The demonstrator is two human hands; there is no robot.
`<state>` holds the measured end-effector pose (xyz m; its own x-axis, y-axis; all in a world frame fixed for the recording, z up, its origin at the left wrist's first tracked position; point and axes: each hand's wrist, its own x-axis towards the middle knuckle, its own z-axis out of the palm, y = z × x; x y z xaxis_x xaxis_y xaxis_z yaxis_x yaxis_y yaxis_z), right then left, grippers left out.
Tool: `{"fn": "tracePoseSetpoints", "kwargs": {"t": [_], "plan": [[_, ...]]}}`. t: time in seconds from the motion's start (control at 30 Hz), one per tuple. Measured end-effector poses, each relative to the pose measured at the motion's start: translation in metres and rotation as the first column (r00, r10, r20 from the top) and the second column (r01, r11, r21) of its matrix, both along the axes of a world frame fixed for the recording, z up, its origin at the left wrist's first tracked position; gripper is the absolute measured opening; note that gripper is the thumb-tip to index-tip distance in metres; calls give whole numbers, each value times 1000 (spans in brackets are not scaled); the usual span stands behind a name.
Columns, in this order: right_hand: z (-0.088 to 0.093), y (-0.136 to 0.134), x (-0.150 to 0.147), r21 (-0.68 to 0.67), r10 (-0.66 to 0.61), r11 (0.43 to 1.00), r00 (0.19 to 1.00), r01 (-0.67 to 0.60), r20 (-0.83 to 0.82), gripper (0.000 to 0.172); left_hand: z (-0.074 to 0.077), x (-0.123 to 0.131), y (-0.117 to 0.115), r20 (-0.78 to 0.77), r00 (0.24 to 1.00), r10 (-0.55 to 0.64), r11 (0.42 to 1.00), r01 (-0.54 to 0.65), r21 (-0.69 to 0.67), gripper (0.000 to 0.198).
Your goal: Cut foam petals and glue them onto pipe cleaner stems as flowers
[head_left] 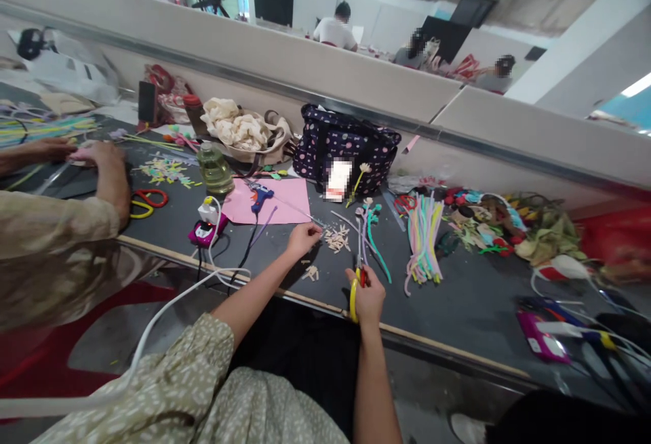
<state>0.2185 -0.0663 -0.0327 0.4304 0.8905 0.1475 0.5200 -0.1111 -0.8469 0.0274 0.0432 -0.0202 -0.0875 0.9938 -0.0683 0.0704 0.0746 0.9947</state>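
My right hand (367, 297) is closed round the handles of yellow-and-red scissors (356, 281), whose blades point away over the dark table (458, 295). My left hand (303, 236) pinches the end of a thin grey wire (300, 210) that runs back over a pink sheet (285, 201). Between and beyond my hands lies a small heap of pale cut pieces (336, 238). A few more pale bits (311, 272) lie near the table's front edge.
A blue glue gun (260, 194) lies on the pink sheet. A bundle of pastel pipe cleaners (423, 232) lies to the right, a dotted dark bag (346, 149) behind. A co-worker's hands (96, 159) work at the left near red and yellow scissors (145, 203). A white cable (178, 298) crosses my lap.
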Motion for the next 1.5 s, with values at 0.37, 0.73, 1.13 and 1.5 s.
{"fn": "tracePoseSetpoints", "kwargs": {"t": [0.37, 0.73, 1.13, 1.5], "plan": [[-5, 6, 15, 147, 13, 988, 941, 39, -338, 56, 6, 1, 5, -264, 960, -90, 987, 121, 102, 11], [-10, 5, 13, 149, 60, 989, 886, 10, -459, 51, 1, -46, -48, -610, 748, -262, 917, 391, 86, 6], [-6, 3, 9, 151, 75, 988, 933, -22, -353, 57, 9, -34, -46, -551, 801, -234, 950, 308, 44, 6], [9, -20, -14, -64, 171, 985, 886, -158, 431, 47, 12, -29, -45, 386, 921, -45, 992, 88, -93, 29]]}}
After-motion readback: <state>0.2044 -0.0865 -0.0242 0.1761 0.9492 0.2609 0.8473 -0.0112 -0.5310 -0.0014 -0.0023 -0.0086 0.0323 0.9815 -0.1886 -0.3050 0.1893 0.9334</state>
